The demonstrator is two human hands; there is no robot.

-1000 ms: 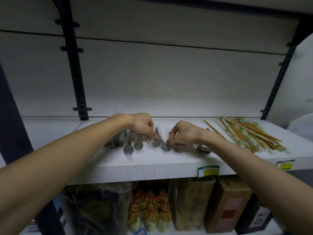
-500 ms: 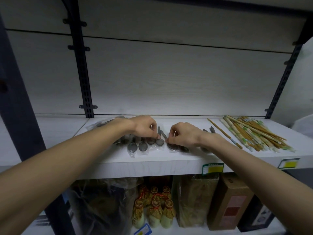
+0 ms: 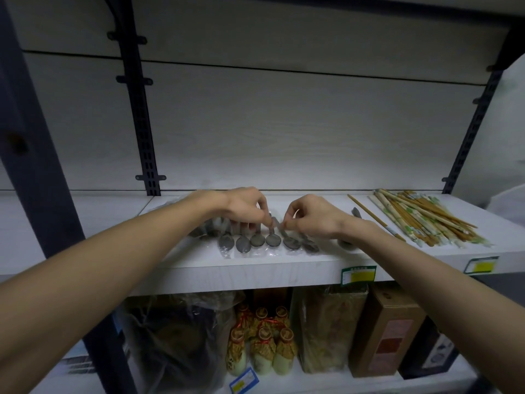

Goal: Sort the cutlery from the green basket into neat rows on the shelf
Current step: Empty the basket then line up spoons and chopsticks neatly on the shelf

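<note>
— Both hands have edged slightly apart along the spoons (image 3: 257, 243) since a second ago.
— Grips?
— Left hand (image 3: 244, 207) pinches one spoon's handle; right hand (image 3: 311, 217) pinches the next one (bowls face near). All sit mid-shelf (image 3: 255, 268), chopsticks (image 3: 420, 220) far right.

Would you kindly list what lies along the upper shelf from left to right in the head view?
Black upright → left hand → row of wrapped spoons → right hand → single loose chopstick → pile of chopsticks → right-hand upright.
</note>
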